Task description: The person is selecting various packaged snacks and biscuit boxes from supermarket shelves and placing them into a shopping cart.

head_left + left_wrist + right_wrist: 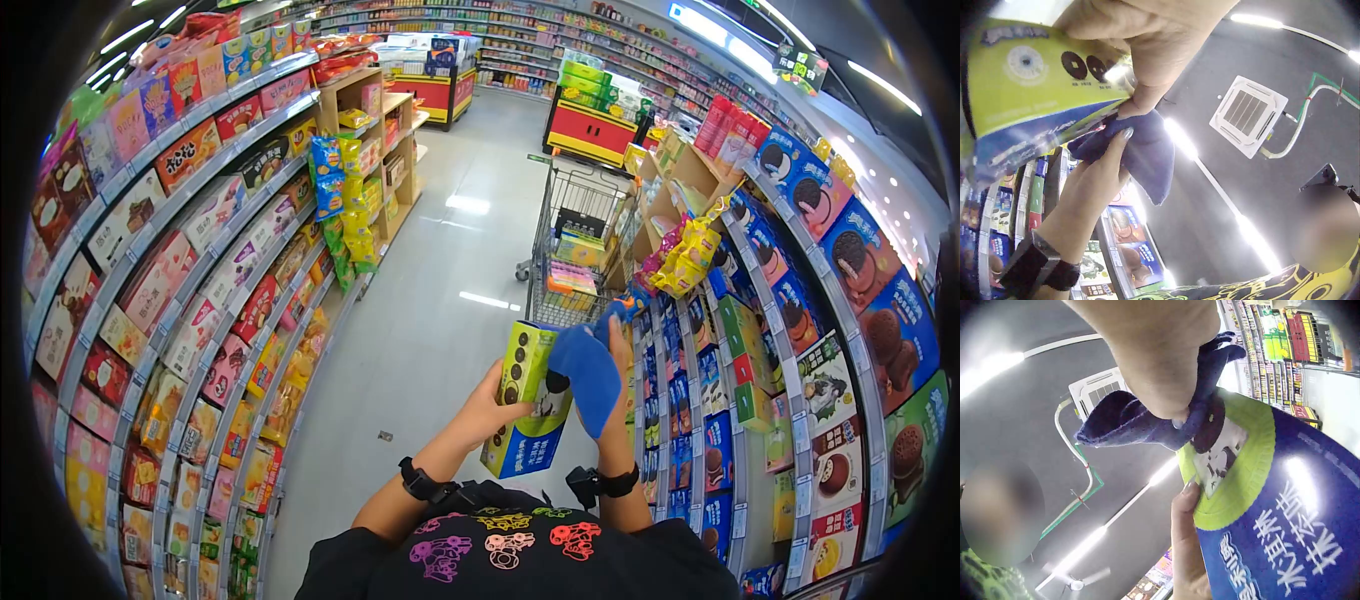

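My left hand grips a green and blue box of cookies by its side, thumb across the front. The box stands tilted in front of my chest. In my right hand is a blue cloth, which hangs over the upper right part of the box. The left wrist view shows the right thumb pressing the cloth near the box's edge. Seen from the right wrist, the bunched cloth lies against the box's green panel, with the right fingers mostly hidden.
Shelves of boxed snacks line the left side; cookie boxes fill the shelves on the right. Ahead stands a metal shopping cart with colourful packs inside. Hanging snack bags jut from the left shelf end. The grey aisle floor runs between.
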Available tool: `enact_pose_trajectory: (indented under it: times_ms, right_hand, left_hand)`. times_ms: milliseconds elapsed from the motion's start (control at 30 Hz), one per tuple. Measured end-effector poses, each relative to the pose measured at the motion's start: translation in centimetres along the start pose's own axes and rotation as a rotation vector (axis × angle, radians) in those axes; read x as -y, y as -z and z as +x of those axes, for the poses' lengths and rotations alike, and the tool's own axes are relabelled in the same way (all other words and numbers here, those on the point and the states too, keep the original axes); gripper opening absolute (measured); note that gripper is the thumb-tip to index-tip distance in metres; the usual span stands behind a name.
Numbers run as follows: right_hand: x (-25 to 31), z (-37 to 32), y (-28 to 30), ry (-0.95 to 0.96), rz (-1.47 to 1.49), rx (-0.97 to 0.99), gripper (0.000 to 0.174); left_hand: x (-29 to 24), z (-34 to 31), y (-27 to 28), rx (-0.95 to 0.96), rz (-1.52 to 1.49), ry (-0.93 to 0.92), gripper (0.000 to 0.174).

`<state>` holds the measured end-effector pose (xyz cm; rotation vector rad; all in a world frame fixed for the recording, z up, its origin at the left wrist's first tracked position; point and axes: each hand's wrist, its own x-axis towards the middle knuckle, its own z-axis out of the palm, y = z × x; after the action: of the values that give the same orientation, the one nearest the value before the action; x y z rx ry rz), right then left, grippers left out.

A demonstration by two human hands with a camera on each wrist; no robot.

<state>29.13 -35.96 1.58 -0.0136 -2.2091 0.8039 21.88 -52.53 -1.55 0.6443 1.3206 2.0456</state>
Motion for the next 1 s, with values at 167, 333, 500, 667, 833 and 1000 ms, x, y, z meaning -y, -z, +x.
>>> enact_pose_trajectory:
  times_ms: [167, 333, 500, 667, 833, 1000]
  right_hand:
    - [2.6, -0.6, -0.8, 0.145, 0.055, 0.325, 0.052]
    - [1.0, -1.7, -0.9, 0.127, 0.119, 0.372, 0.059]
    - [2.0, -0.6, 0.2, 0.075, 0.219, 0.185, 0.071]
    - [0.9, -0.6, -0.5, -0.290, 0.734, -0.021, 0.059]
    - [0.3, -1.9, -1.6, -0.187, 0.804, -0.001, 0.054]
    - [0.0, -4.6, -1.5, -0.225, 0.699, 0.325, 0.056]
  left_hand:
    - [-0.3, -0.1, 1.6, -0.242, -0.402, -0.030, 0.050]
    - [-1.3, 0.0, 1.5, -0.321, -0.333, -0.218, 0.054]
    - [-0.1, 0.2, -0.3, -0.053, 0.033, -0.131, 0.074]
    - [-0.8, -0.2, -2.8, 0.084, 0.532, -0.344, 0.084]
    - [-0.1, 0.7, -1.5, -0.031, 0.378, -0.340, 0.081]
    - [-2.1, 2.0, -0.8, -0.317, -0.134, -0.379, 0.073]
